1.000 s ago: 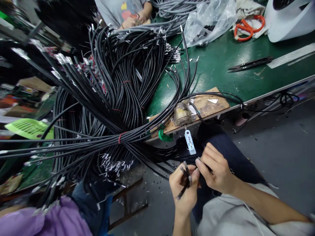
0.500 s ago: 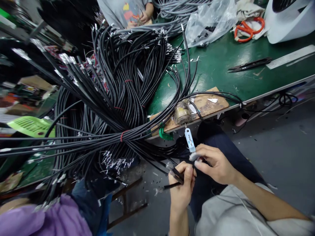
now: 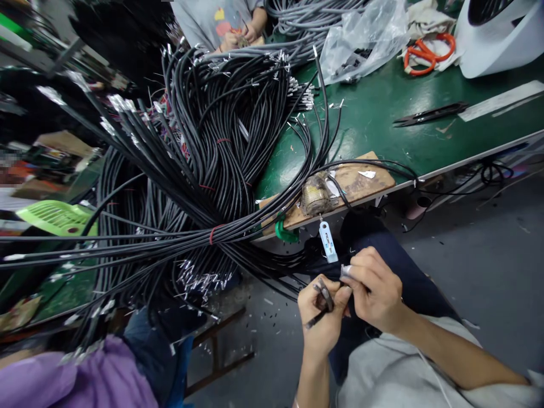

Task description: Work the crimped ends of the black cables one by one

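My left hand (image 3: 321,317) is closed around short lengths of black cable (image 3: 326,296), whose ends stick out above the fist. Close beside it, my right hand (image 3: 378,289) pinches a small silvery piece (image 3: 345,271) at a cable end, and the fingertips of both hands nearly meet. The exact form of that piece is partly hidden by the fingers. Just above the hands, a light blue plastic holder (image 3: 328,242) with a metal strip hangs from the shaft of a tape-wrapped cylinder (image 3: 315,194). That cylinder sits on a wooden board (image 3: 361,175) at the table edge.
Thick bundles of black cables (image 3: 212,170) cover the left side of the green table (image 3: 365,119). Orange-handled scissors (image 3: 429,54), black tweezers-like pliers (image 3: 430,114) and a plastic bag (image 3: 361,42) lie at the back. A co-worker (image 3: 212,22) sits opposite; a purple sleeve (image 3: 97,374) shows at lower left.
My hands have shifted slightly right and away from the blue holder. The right fingers have curled closer round the silvery piece, and the cable ends in my left hand have turned.
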Demonstrator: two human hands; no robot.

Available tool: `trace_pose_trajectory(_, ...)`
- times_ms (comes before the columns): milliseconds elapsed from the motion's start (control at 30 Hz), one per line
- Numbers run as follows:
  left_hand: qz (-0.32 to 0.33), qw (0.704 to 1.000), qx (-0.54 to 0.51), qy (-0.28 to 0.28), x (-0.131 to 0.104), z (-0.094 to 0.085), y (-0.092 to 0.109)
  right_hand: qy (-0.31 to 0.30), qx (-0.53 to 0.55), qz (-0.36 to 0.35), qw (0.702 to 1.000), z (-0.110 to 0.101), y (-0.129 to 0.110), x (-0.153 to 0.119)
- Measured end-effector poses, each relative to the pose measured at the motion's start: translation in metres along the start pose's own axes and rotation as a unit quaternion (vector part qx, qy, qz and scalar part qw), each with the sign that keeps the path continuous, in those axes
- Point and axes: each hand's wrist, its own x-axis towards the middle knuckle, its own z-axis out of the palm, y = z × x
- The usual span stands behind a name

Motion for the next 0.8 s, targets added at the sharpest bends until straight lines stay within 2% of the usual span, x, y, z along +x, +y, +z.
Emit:
trace_pose_trajectory(33,-0.007,1.000,0.009,-0.004,0.001,-0.001,0.002,0.007,-0.020,-0.045,0.999,0.000,0.000,0.000)
trace_pose_trajectory(67,-0.015,1.000,0.017,-0.018,0.003,-0.002,0.004,-0.001,-0.015,-0.055,0.998,0.000,0.001,0.000)
trace_pose_trajectory(100,-0.021,0.999,0.020,-0.035,0.004,-0.004,0.006,-0.021,0.015,-0.026,0.999,-0.001,0.002,0.001)
trace_pose_trajectory(133,-0.024,0.998,0.017,-0.054,0.006,-0.007,0.006,-0.054,0.070,0.037,0.995,-0.002,0.004,0.003)
trace_pose_trajectory(167,-0.019,0.997,0.009,-0.069,0.009,-0.009,0.006,-0.093,0.144,0.123,0.978,-0.003,0.005,0.005)
trace_pose_trajectory(200,-0.006,0.997,0.000,-0.079,0.011,-0.011,0.005,-0.137,0.227,0.213,0.940,-0.005,0.007,0.008)
trace_pose_trajectory(267,0.038,0.996,-0.012,-0.074,0.016,-0.014,0.003,-0.235,0.370,0.360,0.823,-0.010,0.012,0.016)
trace_pose_trajectory(300,0.063,0.996,-0.010,-0.064,0.018,-0.014,0.002,-0.280,0.409,0.405,0.768,-0.013,0.015,0.022)
trace_pose_trajectory(333,0.083,0.995,-0.003,-0.054,0.020,-0.013,0.001,-0.320,0.420,0.432,0.731,-0.016,0.018,0.028)
trace_pose_trajectory(367,0.098,0.994,0.007,-0.042,0.021,-0.012,0.001,-0.353,0.409,0.445,0.714,-0.020,0.021,0.036)
trace_pose_trajectory(400,0.107,0.994,0.016,-0.031,0.021,-0.010,0.001,-0.379,0.381,0.451,0.713,-0.023,0.025,0.044)
trace_pose_trajectory(467,0.114,0.993,0.027,-0.014,0.021,-0.008,0.003,-0.383,0.317,0.451,0.742,-0.027,0.031,0.060)
trace_pose_trajectory(567,0.128,0.991,0.025,0.006,0.018,-0.006,0.004,-0.301,0.280,0.449,0.793,-0.023,0.034,0.080)
trace_pose_trajectory(633,0.145,0.989,0.003,0.012,0.017,-0.007,0.003,-0.258,0.292,0.438,0.810,-0.014,0.031,0.087)
trace_pose_trajectory(700,0.165,0.985,-0.028,0.027,0.018,-0.008,0.002,-0.248,0.320,0.427,0.809,-0.003,0.026,0.087)
trace_pose_trajectory(800,0.175,0.981,-0.061,0.054,0.024,-0.007,0.000,-0.212,0.385,0.431,0.788,0.009,0.020,0.082)
